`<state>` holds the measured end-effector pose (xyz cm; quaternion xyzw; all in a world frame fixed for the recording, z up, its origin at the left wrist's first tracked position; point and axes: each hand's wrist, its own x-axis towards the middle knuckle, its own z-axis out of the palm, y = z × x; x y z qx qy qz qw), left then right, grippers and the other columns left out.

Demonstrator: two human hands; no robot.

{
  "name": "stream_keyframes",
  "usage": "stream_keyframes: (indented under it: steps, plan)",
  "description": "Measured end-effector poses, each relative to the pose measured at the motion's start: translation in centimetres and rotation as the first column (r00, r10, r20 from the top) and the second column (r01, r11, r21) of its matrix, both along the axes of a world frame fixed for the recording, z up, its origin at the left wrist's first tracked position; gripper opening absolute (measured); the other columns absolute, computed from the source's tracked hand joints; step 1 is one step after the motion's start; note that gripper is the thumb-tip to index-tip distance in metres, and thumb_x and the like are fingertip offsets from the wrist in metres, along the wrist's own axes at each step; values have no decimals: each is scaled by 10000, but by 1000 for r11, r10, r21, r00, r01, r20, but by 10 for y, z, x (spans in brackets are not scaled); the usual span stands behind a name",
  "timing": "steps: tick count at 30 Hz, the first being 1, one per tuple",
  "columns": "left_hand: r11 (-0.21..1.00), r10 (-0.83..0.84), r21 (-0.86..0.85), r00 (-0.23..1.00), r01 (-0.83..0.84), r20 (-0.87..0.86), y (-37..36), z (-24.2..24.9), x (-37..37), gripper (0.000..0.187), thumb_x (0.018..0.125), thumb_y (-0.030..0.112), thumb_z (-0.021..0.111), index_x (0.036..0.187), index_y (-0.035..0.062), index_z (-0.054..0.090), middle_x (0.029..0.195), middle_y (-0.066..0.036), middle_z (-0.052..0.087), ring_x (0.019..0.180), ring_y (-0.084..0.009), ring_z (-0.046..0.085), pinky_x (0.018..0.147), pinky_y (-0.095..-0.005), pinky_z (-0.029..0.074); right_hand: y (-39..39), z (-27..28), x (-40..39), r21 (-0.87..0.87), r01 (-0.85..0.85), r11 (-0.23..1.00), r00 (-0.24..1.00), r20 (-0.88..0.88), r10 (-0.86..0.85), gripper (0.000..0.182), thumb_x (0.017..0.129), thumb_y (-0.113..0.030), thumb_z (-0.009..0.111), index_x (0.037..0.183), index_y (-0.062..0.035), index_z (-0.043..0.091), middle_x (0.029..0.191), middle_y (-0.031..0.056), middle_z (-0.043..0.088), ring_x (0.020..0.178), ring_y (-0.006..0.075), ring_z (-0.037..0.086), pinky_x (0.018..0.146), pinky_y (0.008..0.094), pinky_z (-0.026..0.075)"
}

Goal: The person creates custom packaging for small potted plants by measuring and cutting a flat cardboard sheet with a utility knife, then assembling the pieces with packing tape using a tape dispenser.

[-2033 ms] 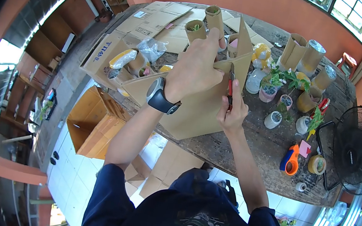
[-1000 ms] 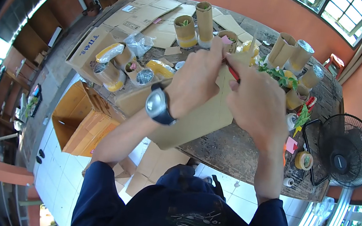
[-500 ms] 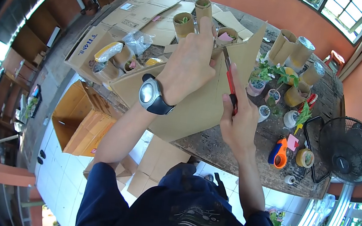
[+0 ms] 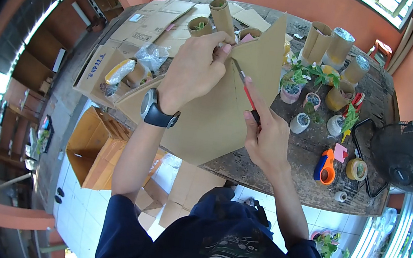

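Observation:
A large sheet of brown cardboard (image 4: 202, 123) stands tilted before me over the table's front edge. My left hand (image 4: 199, 69), with a watch (image 4: 153, 108) on its wrist, pinches the sheet's upper edge between thumb and fingers. In my right hand (image 4: 268, 138) is a red and black utility knife (image 4: 250, 102). Its blade points up and left and lies against or just over the cardboard, below the left fingers; contact is hard to tell. Just behind the sheet's top edge stand several cardboard tubes (image 4: 222, 16), one with a green plant.
Potted plants (image 4: 291, 91) and more tubes (image 4: 317, 41) crowd the wooden table's (image 4: 264, 172) right side. Further right are an orange and blue tape dispenser (image 4: 325, 168), a tape roll (image 4: 356, 169) and a black fan (image 4: 402, 158). Flattened cardboard (image 4: 153, 19) covers the back left; an open box (image 4: 99, 150) stands below.
My left hand has shifted left and down, from an extended finger to a pinch on the cardboard edge. The knife has moved left, tilting further left. The whole view has shifted slightly.

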<state>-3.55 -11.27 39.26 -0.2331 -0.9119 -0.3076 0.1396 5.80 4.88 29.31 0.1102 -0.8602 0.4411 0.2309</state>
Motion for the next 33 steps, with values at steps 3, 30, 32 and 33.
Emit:
stream_keyframes:
  steps: [3,30,32,33]
  plan:
    - [1000,-13,21,999,14,-34,2,-3,-4,250,980,190,582,1077,-9,697,740,-160,635,676,-238,587,695,-369,468,1,3,-2,37,9,999,1000,-18,-9,656,895,-47,623,1500,-238,454,703,184,610,562,325,592,580,413,461]
    - [985,139,-60,957,-159,-255,22,-8,-7,117,857,96,655,859,7,732,684,-199,645,638,-384,628,597,-441,479,0,55,8,337,-42,941,967,252,-47,737,714,-57,679,1420,-26,468,708,193,676,701,392,700,631,475,560]
    - [984,152,-52,958,-169,-243,22,-10,-5,116,850,87,652,851,4,732,673,-200,641,622,-378,624,594,-435,476,2,49,7,353,-52,934,962,268,-48,749,709,-55,680,1427,-38,468,706,194,674,694,390,699,624,474,562]
    - [984,153,-52,960,-169,-236,22,-10,-2,114,847,83,651,850,2,732,669,-202,639,616,-376,624,593,-434,476,1,45,7,356,-58,933,959,280,-47,755,706,-54,680,1430,-44,469,704,194,674,691,389,698,620,474,563]
